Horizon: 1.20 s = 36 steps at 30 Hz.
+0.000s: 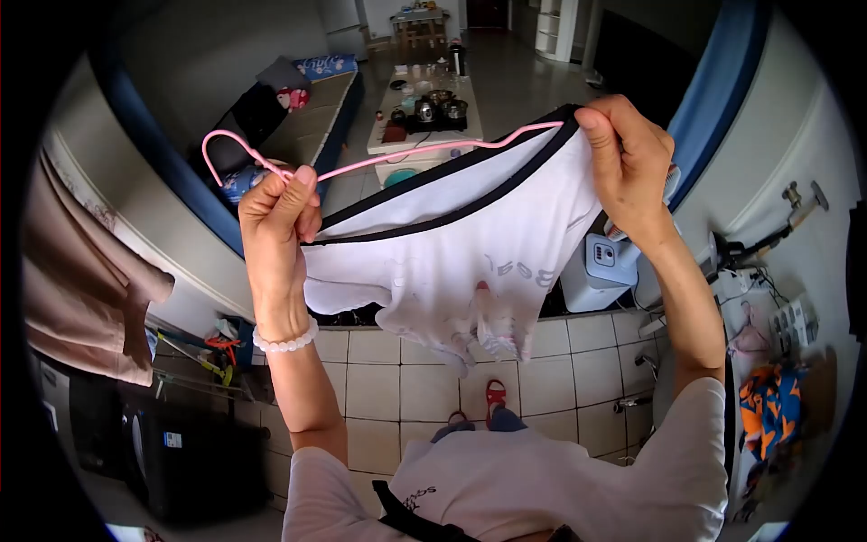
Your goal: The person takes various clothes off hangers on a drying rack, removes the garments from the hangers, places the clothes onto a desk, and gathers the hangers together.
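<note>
A pink clothes hanger (406, 154) is held up in front of me, its hook pointing to the left. My left hand (278, 212) is closed around it just below the hook, close to the collar's left end. From the hanger's right arm hangs a white shirt (433, 280) with a black-trimmed neckline and faint lettering. My right hand (628, 158) pinches that black trim at the hanger's right tip, thumb towards me. The neckline is stretched between both hands. The hanger's other arm is hidden behind my left hand and the cloth.
A brown garment (99, 262) hangs at the left, above a black suitcase-like box (194, 456). Ahead, past a doorway, stand a low table (470, 113) with pots and a sofa (312, 126). A white appliance (596, 271) stands at right on the tiled floor (375, 415).
</note>
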### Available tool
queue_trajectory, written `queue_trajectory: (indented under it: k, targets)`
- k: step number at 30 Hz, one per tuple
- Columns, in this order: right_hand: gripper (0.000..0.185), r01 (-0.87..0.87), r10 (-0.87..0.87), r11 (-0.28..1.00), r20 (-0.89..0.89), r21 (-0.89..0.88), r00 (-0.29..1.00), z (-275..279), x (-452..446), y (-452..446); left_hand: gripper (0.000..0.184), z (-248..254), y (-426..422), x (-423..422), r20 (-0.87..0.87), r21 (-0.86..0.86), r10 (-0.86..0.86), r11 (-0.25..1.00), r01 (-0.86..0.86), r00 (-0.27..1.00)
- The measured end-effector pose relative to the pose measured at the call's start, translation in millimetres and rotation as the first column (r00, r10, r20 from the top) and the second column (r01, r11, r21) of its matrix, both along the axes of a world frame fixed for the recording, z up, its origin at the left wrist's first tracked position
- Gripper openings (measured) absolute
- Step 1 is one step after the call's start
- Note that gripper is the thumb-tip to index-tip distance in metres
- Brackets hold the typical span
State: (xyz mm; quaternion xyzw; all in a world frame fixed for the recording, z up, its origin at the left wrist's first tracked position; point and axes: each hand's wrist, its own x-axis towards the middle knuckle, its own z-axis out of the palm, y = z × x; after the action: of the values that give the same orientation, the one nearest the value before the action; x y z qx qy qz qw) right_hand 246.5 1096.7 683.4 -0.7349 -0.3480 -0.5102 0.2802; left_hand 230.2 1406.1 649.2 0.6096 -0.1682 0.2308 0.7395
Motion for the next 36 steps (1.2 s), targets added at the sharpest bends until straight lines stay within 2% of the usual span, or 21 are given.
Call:
queue_trajectory:
  k: [1,3,5,7,8,9,11,13,15,17,19,21,23,24,25,27,28,29,31,33,36]
  targets:
    - [0.017,0.091,-0.090,0.994,-0.012,0.065,0.996,-1.0,-12.1,-10.8,0.026,-1.1,-9.7,2.3,-0.003,-0.031,-0.043,0.999,0.043,0.999]
    - [0.020,0.167,-0.162,0.979,-0.056,0.114,0.985,-7.8,-30.5,-34.8,0.025,-4.1,-33.3,8.0,-0.017,-0.055,-0.154,0.987,0.153,0.988]
    - [0.022,0.211,-0.190,0.967,-0.151,0.143,0.970,-12.8,-48.2,-59.5,0.025,-5.7,-63.3,10.9,-0.041,-0.085,-0.190,0.979,0.186,0.981]
    - [0.024,0.236,-0.217,0.957,-0.120,0.168,0.969,-17.3,-64.6,-88.2,0.023,-7.7,-89.8,11.8,-0.036,-0.072,-0.270,0.961,0.267,0.962]
    - [0.025,0.273,-0.249,0.950,-0.160,0.154,0.955,-19.6,-74.7,-104.6,0.023,-8.1,-104.4,13.2,-0.054,-0.139,-0.259,0.958,0.250,0.964]
    - [0.025,0.309,-0.278,0.941,-0.203,0.140,0.939,-23.0,-84.7,-121.6,0.027,-10.8,-108.4,18.1,-0.024,-0.211,-0.495,0.852,0.480,0.868]
    - [0.026,0.324,-0.242,0.919,-0.326,0.225,0.914,-31.6,-102.0,-155.4,0.033,-7.7,-135.0,20.8,-0.027,-0.264,-0.535,0.818,0.511,0.844]
    - [0.027,0.273,-0.199,0.947,-0.359,0.170,0.912,-38.0,-118.2,-186.1,0.036,-6.7,-179.7,22.2,-0.042,-0.242,-0.564,0.806,0.540,0.825]
    - [0.025,0.151,-0.083,0.981,-0.443,0.121,0.893,-42.9,-141.9,-204.0,0.036,-0.9,-234.3,13.2,-0.003,-0.325,-0.702,0.674,0.663,0.712]
    - [0.025,-0.027,0.045,0.999,-0.478,0.046,0.877,-60.7,-154.6,-220.8,0.035,12.1,-286.9,4.6,0.014,-0.268,-0.756,0.628,0.731,0.654]
    - [0.026,-0.182,0.157,0.983,-0.580,0.014,0.799,-81.8,-167.4,-232.0,0.035,27.7,-335.0,-7.4,0.032,-0.241,-0.796,0.580,0.778,0.604]
    - [0.027,-0.269,0.227,0.963,-0.600,0.020,0.767,-100.4,-186.1,-237.7,0.034,36.0,-374.4,-16.0,0.052,-0.168,-0.805,0.576,0.800,0.591]
    - [0.027,-0.145,0.248,0.968,-0.669,0.206,0.701,-116.7,-216.8,-254.0,0.034,31.9,-424.8,-16.0,0.012,-0.123,-0.887,0.458,0.881,0.462]
    - [0.025,-0.056,0.250,0.948,-0.621,0.314,0.743,-116.9,-222.2,-261.4,0.034,26.3,-441.2,-15.0,-0.030,-0.127,-0.910,0.413,0.902,0.413]
    - [0.026,0.043,0.293,0.905,-0.694,0.423,0.658,-119.9,-230.1,-274.7,0.034,17.5,-455.7,-11.5,-0.128,-0.200,-0.914,0.404,0.892,0.385]
    - [0.023,0.228,0.247,0.839,-0.720,0.493,0.649,-138.2,-236.7,-296.4,0.034,-2.6,-492.2,-5.4,-0.279,-0.343,-0.936,0.305,0.889,0.214]
    - [0.020,0.256,0.327,0.724,-0.645,0.641,0.691,-152.6,-238.3,-298.8,0.034,-15.0,-509.5,-1.3,-0.316,-0.419,-0.942,0.244,0.875,0.112]
    - [0.020,0.273,0.317,0.713,-0.644,0.646,0.696,-155.6,-245.2,-302.8,0.034,-26.8,-526.4,2.0,-0.331,-0.486,-0.944,0.190,0.853,0.022]
    - [0.026,0.528,0.414,0.646,-0.834,0.551,0.364,-161.2,-262.5,-313.0,0.033,-54.0,-558.6,-0.5,-0.349,-0.559,-0.934,0.146,0.816,-0.071]
    - [0.032,0.524,0.452,0.588,-0.788,0.616,0.418,-171.1,-266.8,-314.0,0.033,-78.1,-586.2,-4.7,-0.353,-0.631,-0.899,0.024,0.775,-0.259]
    - [0.030,0.529,0.478,0.503,-0.730,0.684,0.489,-188.7,-268.0,-311.4,0.034,-101.0,-620.8,-20.5,-0.374,-0.643,-0.829,-0.090,0.760,-0.415]
